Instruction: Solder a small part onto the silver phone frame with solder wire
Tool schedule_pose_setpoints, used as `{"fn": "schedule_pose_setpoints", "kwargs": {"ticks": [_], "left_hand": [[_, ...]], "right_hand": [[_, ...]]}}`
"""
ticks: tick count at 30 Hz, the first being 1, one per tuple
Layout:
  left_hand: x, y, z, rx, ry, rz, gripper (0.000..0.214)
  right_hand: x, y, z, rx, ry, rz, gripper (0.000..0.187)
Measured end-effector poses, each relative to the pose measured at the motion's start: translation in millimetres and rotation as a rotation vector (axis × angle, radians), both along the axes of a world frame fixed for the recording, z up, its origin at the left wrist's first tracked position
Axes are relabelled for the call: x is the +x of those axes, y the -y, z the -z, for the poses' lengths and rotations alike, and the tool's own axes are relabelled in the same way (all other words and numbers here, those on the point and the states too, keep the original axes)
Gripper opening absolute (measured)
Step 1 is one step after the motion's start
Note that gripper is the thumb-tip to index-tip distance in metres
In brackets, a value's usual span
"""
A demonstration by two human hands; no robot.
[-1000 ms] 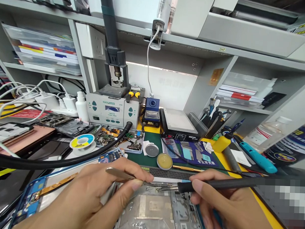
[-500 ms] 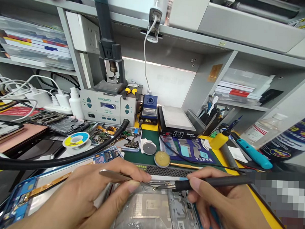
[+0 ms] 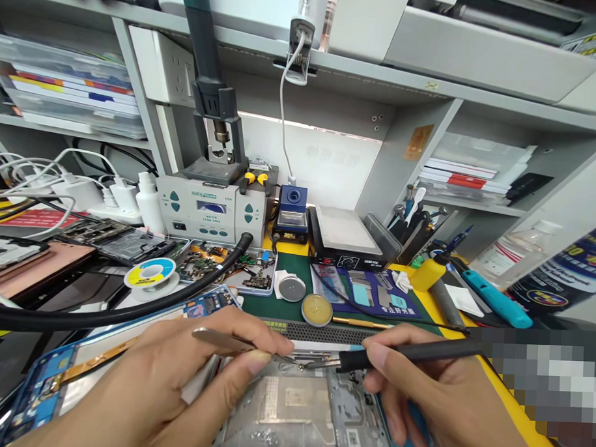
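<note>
My left hand (image 3: 190, 376) pinches a pair of metal tweezers (image 3: 220, 340) between thumb and fingers. A soldering iron (image 3: 411, 353) with a black grip is held pen-like in my right hand (image 3: 429, 391). The iron's tip and the tweezer points come together at a tiny shiny part (image 3: 300, 366), too small to name. Both tools meet over the upper edge of an opened phone's metal frame (image 3: 296, 412), which lies in front of me. Fingers of my right hand hang over the frame's right side, near something blue beneath.
Behind my hands stand an open round tin of yellowish paste (image 3: 317, 311), a hot-air station (image 3: 205, 207), a soldering station (image 3: 292, 217) and a heating plate (image 3: 351, 238). A thick black hose (image 3: 128, 320) crosses the left side. A solder spool (image 3: 150, 278) and phone parts lie there.
Both hands and tools have shifted very slightly left. The tweezer points and the iron tip stay together at the same spot on the frame.
</note>
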State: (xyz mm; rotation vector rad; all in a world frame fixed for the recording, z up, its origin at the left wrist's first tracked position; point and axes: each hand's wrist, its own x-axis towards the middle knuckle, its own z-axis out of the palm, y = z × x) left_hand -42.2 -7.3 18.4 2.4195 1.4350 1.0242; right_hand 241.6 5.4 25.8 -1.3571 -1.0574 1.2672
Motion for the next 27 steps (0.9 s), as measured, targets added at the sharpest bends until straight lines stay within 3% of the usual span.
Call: {"fn": "schedule_pose_setpoints", "kwargs": {"ticks": [10,27], "left_hand": [[10.4,-10.9,8.5,0.095,0.159,0.078,0.022],[6.8,-9.8,10.1,0.075,0.124,0.051,0.013]], "right_hand": [[-4.4,0.1,-3.2,-0.003,-0.007,0.033,0.048],[-4.0,-0.2,-3.0,-0.002,0.030,0.035,0.044]]}}
